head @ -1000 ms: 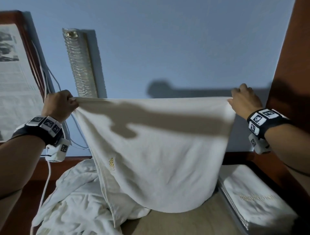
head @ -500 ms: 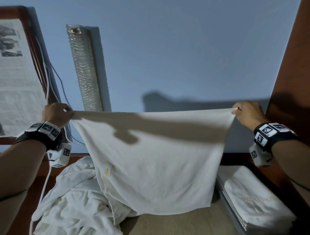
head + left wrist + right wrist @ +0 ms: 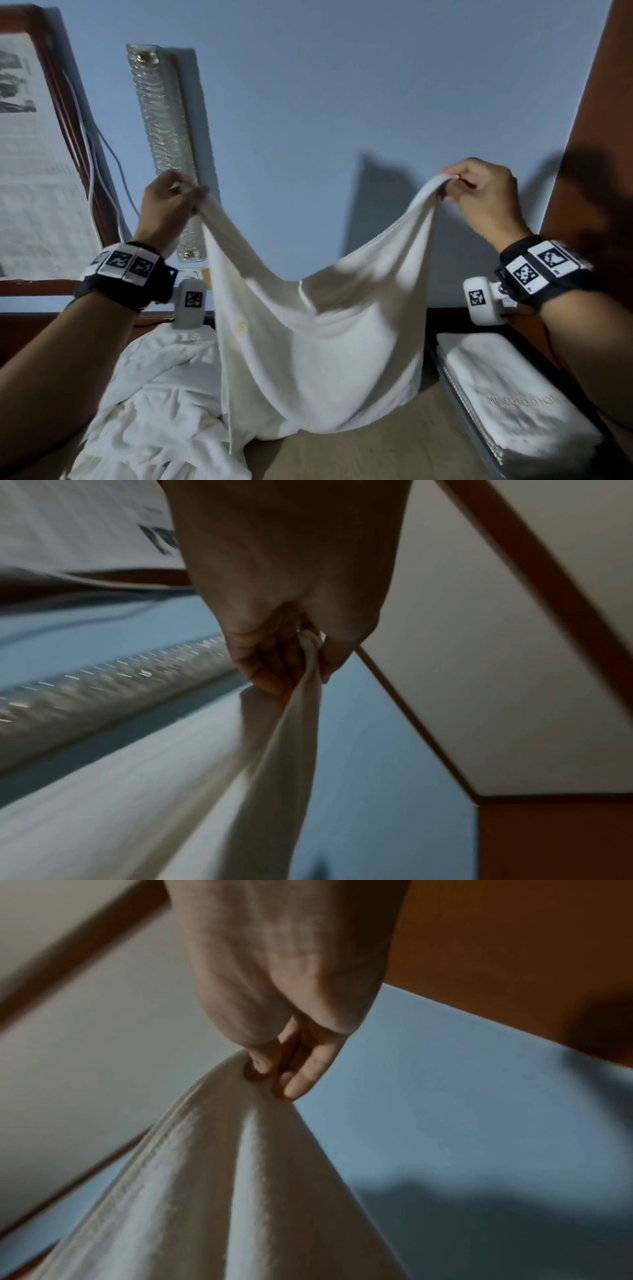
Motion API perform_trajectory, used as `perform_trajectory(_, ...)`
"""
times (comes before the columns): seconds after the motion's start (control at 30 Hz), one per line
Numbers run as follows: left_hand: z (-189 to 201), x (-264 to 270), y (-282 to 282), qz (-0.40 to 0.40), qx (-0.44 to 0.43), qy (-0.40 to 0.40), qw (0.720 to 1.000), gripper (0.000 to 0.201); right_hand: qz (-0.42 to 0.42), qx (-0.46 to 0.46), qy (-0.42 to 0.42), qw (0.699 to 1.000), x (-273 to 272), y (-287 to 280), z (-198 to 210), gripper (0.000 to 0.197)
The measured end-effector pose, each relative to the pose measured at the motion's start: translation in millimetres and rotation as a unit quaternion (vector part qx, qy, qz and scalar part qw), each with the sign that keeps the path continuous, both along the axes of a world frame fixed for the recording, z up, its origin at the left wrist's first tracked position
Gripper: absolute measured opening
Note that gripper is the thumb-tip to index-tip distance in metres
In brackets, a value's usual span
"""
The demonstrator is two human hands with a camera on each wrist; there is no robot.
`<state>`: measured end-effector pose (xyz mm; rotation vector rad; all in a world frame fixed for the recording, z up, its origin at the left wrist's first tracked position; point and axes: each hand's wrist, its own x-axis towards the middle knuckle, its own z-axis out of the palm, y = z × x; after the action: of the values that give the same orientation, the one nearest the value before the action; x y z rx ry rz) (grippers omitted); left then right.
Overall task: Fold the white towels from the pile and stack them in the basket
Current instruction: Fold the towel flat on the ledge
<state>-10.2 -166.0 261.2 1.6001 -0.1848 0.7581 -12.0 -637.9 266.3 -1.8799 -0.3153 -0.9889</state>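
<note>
A white towel (image 3: 318, 349) hangs in the air in front of the blue wall, its top edge sagging in the middle. My left hand (image 3: 171, 202) pinches its upper left corner, and my right hand (image 3: 479, 195) pinches its upper right corner. The left wrist view shows the cloth (image 3: 294, 723) running out from between thumb and fingers (image 3: 270, 669). In the right wrist view the fingertips (image 3: 294, 1080) squeeze the towel's hem (image 3: 205, 1150). The towel's bottom edge touches the table. A crumpled pile of white towels (image 3: 154, 404) lies at lower left. A folded towel (image 3: 513, 404) tops the basket (image 3: 455, 394) at lower right.
A wooden tabletop (image 3: 359, 452) lies between pile and basket. A tall glass wall lamp (image 3: 164, 137) and white cables (image 3: 92, 147) are behind my left hand. A framed print (image 3: 30, 154) hangs at left, a brown wooden panel (image 3: 596, 137) at right.
Both hands have moved inward toward each other. The towel's top edge, taut and straight before, now sags in a deep curve.
</note>
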Motion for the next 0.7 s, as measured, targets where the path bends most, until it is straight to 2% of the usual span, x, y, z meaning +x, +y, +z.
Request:
perform_trajectory(0.07,16,-5,-36,-0.074,0.064,-0.046,0.994,0.027,0.024,-0.041,-0.037,0.998,-8,26,16,0.018)
perform_trajectory(0.13,29,-14,-70,-0.159,0.103,-0.069,0.979,0.021,0.065,-0.059,-0.051,0.995,-15,50,24,0.015)
perform_trajectory(0.23,39,-30,-108,-0.223,0.126,-0.057,0.965,0.023,0.133,-0.05,-0.034,0.989,-28,81,23,0.016)
perform_trajectory(0.37,38,-48,-132,-0.257,0.146,-0.045,0.954,0.025,0.185,-0.051,-0.026,0.981,-48,107,19,0.017)
perform_trajectory(0.5,28,-61,-141,-0.268,0.102,-0.045,0.957,0.025,0.232,-0.051,-0.024,0.971,-62,119,19,0.013)
perform_trajectory(0.7,-4,-68,-151,-0.248,0.038,-0.004,0.968,0.019,0.218,-0.035,-0.013,0.975,-59,125,-9,0.013)
